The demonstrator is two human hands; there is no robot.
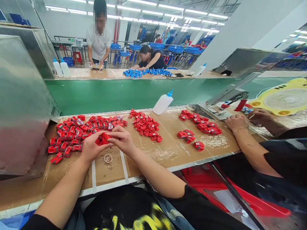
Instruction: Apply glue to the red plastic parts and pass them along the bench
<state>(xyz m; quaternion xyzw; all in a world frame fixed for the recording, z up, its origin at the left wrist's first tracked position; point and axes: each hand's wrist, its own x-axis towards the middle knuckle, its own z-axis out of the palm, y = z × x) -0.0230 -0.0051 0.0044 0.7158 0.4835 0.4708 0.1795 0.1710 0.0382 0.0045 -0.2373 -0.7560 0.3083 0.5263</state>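
Note:
My left hand and my right hand meet over the cardboard-covered bench, both pinched on one small red plastic part held between them. Just below my hands a small round cap lies on the cardboard. A big pile of red parts spreads to the left, right beside my left hand. A smaller red pile lies to the right of my right hand.
A white squeeze bottle with a blue tip stands behind the piles. A co-worker's hands work at the right beside more red parts and a yellow fan. A green conveyor belt runs behind; a metal housing stands at left.

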